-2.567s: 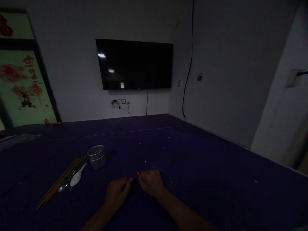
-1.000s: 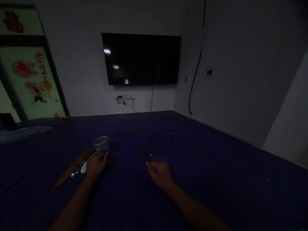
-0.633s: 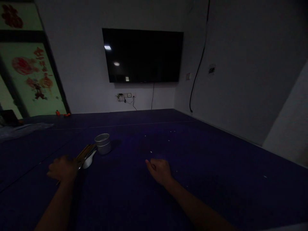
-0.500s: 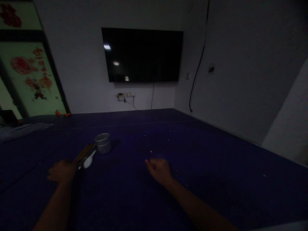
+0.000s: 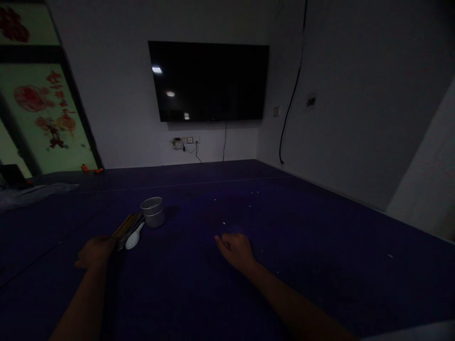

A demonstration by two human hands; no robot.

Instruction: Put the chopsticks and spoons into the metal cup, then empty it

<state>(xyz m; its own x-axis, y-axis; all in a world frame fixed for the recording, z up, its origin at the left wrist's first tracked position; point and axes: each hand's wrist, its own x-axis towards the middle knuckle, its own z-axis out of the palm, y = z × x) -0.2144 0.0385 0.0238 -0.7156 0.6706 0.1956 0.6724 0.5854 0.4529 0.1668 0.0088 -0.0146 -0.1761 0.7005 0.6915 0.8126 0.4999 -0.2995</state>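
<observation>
My left hand (image 5: pixel 94 252) is at the near end of a bundle of brown chopsticks (image 5: pixel 125 225), its fingers bent and its grip lost in the dark. Beside the chopsticks lies a metal utensil, partly hidden, and against it a white soup spoon (image 5: pixel 132 239) with its bowl toward me. Just beyond their far ends a grey metal cup (image 5: pixel 153 213) stands upright. My right hand (image 5: pixel 235 250) rests on the dark blue surface (image 5: pixel 185 284), fingers curled in and thumb sticking out, with nothing visible in it.
Small white scraps (image 5: pixel 223 223) dot the surface ahead of my right hand. Clear plastic sheeting (image 5: pixel 39 192) lies far left, with orange items (image 5: pixel 97 170) near the door. A television (image 5: pixel 209 83) hangs on the far wall, and a black cable (image 5: pixel 291 104) runs down the right wall.
My left hand has shifted slightly right, toward the utensils. The white spoon and the metal utensil have moved a little to the right. My right hand stays in place.
</observation>
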